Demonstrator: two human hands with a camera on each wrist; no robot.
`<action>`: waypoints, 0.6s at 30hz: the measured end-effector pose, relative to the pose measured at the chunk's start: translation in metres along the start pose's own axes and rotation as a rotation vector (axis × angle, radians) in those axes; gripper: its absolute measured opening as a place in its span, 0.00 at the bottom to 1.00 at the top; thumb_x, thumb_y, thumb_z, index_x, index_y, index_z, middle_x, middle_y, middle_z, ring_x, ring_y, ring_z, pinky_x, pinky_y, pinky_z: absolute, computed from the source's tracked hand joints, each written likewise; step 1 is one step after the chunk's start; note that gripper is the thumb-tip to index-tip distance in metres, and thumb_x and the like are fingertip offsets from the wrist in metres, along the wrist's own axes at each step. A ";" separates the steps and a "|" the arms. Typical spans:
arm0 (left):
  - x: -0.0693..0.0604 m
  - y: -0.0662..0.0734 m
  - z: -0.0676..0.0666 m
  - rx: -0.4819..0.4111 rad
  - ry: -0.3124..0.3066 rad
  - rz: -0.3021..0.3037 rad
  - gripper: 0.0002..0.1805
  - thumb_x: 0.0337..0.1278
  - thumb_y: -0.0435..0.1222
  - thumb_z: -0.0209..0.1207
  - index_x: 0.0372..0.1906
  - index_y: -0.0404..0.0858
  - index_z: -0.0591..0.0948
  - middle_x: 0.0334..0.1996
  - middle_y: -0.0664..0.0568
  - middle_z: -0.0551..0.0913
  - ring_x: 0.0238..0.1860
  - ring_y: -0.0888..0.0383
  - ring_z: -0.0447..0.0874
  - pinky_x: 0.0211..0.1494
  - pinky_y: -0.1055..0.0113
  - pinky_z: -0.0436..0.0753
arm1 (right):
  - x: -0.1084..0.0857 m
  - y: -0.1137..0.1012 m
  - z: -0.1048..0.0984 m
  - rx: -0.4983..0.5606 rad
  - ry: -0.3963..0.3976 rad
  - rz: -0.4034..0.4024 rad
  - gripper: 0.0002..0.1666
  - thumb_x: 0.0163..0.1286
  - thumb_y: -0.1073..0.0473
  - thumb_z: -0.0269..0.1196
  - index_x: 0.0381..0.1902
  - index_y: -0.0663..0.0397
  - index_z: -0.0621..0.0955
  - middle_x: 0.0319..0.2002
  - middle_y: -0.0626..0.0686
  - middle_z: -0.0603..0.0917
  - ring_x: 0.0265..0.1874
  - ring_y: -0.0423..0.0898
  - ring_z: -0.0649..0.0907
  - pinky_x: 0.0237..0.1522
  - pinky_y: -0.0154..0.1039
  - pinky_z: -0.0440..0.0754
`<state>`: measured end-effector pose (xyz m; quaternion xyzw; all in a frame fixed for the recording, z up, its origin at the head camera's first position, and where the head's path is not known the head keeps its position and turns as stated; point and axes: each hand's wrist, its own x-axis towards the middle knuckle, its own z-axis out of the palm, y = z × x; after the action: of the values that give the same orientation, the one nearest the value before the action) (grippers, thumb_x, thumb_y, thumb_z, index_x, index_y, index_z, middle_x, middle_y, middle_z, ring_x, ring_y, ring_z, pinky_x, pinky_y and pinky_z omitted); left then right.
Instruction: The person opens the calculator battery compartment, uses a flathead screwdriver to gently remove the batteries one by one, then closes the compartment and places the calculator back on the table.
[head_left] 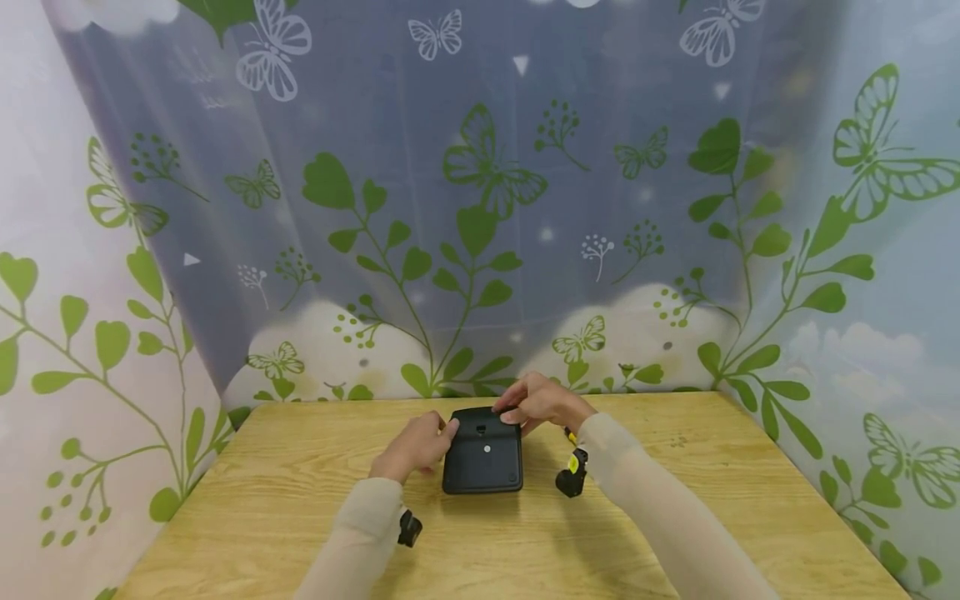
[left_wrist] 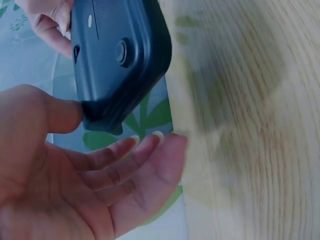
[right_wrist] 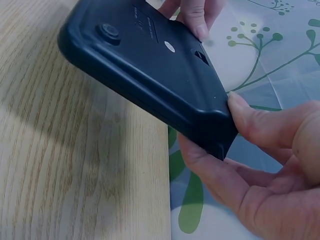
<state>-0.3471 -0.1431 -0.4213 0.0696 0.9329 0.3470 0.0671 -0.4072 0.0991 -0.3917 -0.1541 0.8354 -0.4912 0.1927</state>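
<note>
A black desktop calculator (head_left: 483,467) is tilted up above the wooden table, its underside facing me. That underside carries a small white sticker, a slot near the upper edge and round feet. At its upper right corner my right hand (head_left: 543,402) pinches it, thumb on the back and fingers beneath, as the right wrist view shows. My left hand (head_left: 412,448) is at the left edge, its thumb touching the corner. In the left wrist view the left fingers (left_wrist: 125,162) extend loosely, apart from the calculator. Its front face is hidden.
The pale wooden table (head_left: 292,492) extends around the hands. Behind it hangs a curtain (head_left: 420,275) printed with leaves and butterflies, with similar panels at both sides. Black wrist cameras (head_left: 572,475) hang beneath the forearms.
</note>
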 end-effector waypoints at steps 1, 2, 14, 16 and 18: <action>0.000 0.000 0.001 -0.024 -0.002 -0.005 0.27 0.82 0.48 0.47 0.62 0.26 0.75 0.41 0.39 0.82 0.33 0.50 0.86 0.32 0.57 0.91 | 0.000 0.000 0.000 -0.001 -0.005 -0.002 0.16 0.69 0.70 0.68 0.55 0.60 0.87 0.61 0.66 0.82 0.42 0.50 0.90 0.43 0.47 0.92; 0.001 0.001 0.002 -0.047 -0.007 -0.010 0.27 0.83 0.47 0.46 0.61 0.26 0.75 0.40 0.39 0.81 0.34 0.50 0.85 0.33 0.56 0.91 | 0.000 0.000 0.000 0.000 -0.009 -0.001 0.17 0.69 0.69 0.68 0.55 0.59 0.87 0.62 0.66 0.81 0.42 0.50 0.90 0.43 0.47 0.92; 0.002 0.000 0.004 -0.141 -0.054 -0.003 0.24 0.83 0.46 0.45 0.56 0.26 0.73 0.41 0.38 0.78 0.31 0.48 0.85 0.29 0.55 0.91 | -0.001 0.004 -0.003 0.062 -0.070 -0.006 0.23 0.70 0.68 0.67 0.62 0.59 0.82 0.67 0.67 0.77 0.46 0.52 0.89 0.47 0.50 0.91; 0.001 -0.001 0.004 -0.158 -0.068 -0.007 0.24 0.83 0.46 0.45 0.55 0.26 0.73 0.42 0.37 0.78 0.31 0.48 0.85 0.30 0.55 0.91 | -0.001 0.004 -0.003 0.059 -0.077 -0.008 0.24 0.71 0.68 0.67 0.64 0.58 0.81 0.68 0.66 0.76 0.48 0.53 0.89 0.49 0.51 0.91; 0.000 -0.001 0.004 -0.173 -0.081 -0.017 0.25 0.84 0.46 0.45 0.56 0.25 0.73 0.42 0.37 0.77 0.31 0.48 0.86 0.30 0.54 0.91 | -0.001 0.005 -0.003 0.058 -0.079 -0.004 0.26 0.71 0.67 0.67 0.66 0.57 0.80 0.70 0.66 0.75 0.51 0.55 0.88 0.49 0.51 0.91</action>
<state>-0.3471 -0.1415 -0.4249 0.0696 0.8965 0.4225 0.1136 -0.4080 0.1044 -0.3942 -0.1696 0.8120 -0.5093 0.2290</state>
